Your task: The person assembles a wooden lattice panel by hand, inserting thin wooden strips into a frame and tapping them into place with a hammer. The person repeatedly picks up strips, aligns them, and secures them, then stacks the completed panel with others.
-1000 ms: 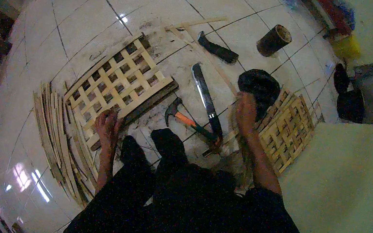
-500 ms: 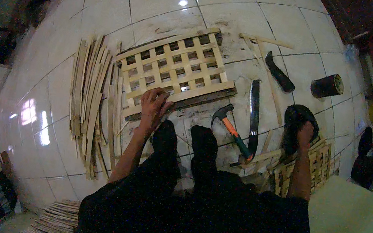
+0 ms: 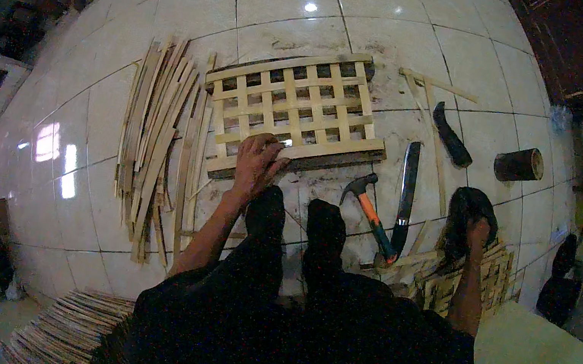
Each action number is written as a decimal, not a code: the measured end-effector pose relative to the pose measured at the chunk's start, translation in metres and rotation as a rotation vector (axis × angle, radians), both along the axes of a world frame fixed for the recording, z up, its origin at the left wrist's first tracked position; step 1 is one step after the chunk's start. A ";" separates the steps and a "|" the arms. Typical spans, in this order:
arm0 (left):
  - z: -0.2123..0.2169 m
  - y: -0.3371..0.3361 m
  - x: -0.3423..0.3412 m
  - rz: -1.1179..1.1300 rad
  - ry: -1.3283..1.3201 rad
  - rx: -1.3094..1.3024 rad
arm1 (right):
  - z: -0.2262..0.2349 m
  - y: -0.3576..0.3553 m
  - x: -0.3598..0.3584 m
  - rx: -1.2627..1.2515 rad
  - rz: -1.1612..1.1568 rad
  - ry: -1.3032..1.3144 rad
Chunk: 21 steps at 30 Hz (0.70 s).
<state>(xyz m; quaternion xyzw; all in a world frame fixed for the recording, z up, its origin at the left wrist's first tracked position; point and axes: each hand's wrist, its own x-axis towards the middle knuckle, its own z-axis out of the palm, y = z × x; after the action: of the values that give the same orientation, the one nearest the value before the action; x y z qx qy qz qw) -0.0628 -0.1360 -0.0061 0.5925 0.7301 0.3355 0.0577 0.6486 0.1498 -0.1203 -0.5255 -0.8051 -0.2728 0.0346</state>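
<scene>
A woven lattice panel (image 3: 291, 107) of pale wooden strips lies on dark frame bars on the floor ahead of my feet. My left hand (image 3: 255, 166) rests at its near left edge, fingers bent and drawn together over the strip; anything between them is too small to make out. At the right, my right hand (image 3: 479, 233) reaches into a crumpled black bag (image 3: 462, 214), which hides its fingers. A claw hammer (image 3: 369, 214) with an orange and dark green handle lies between my feet and the bag. Beside it lies a long dark machete-like blade (image 3: 407, 186).
Long thin wooden strips (image 3: 153, 136) are piled left of the panel. A dark curved sheath-like piece (image 3: 452, 137) and a dark cylinder (image 3: 518, 166) lie at the right. Another lattice piece (image 3: 494, 281) is beside my right forearm. More strips (image 3: 69, 334) are stacked at lower left.
The whole view has shifted, so the floor things appear farther right. My left hand stays at the panel's near edge and my right hand stays in the black bag.
</scene>
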 end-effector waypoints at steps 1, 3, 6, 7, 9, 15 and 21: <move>0.008 -0.008 -0.004 0.025 0.042 0.010 | -0.006 0.000 -0.031 -0.176 -0.106 0.135; 0.019 -0.029 -0.007 0.084 0.096 0.027 | 0.014 0.000 -0.094 -0.469 -0.213 0.310; 0.029 -0.027 0.016 0.067 0.113 0.078 | 0.043 -0.006 -0.095 -0.524 -0.164 0.365; 0.029 -0.025 0.021 -0.003 0.017 0.135 | 0.047 -0.008 -0.084 -0.514 -0.120 0.369; 0.029 -0.021 0.032 -0.029 -0.006 0.138 | 0.053 -0.010 -0.066 -0.465 -0.077 0.345; 0.028 -0.011 0.045 -0.167 -0.091 0.142 | 0.048 -0.015 -0.059 -0.431 -0.079 0.329; 0.002 -0.012 0.053 -0.193 -0.161 0.145 | 0.049 -0.013 -0.071 -0.441 -0.085 0.348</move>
<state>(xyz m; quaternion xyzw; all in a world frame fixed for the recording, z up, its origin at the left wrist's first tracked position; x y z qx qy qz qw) -0.0096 -0.1481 -0.0040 0.6335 0.6367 0.4268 0.1052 0.5772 0.1363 -0.0712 -0.5926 -0.8042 0.0019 0.0455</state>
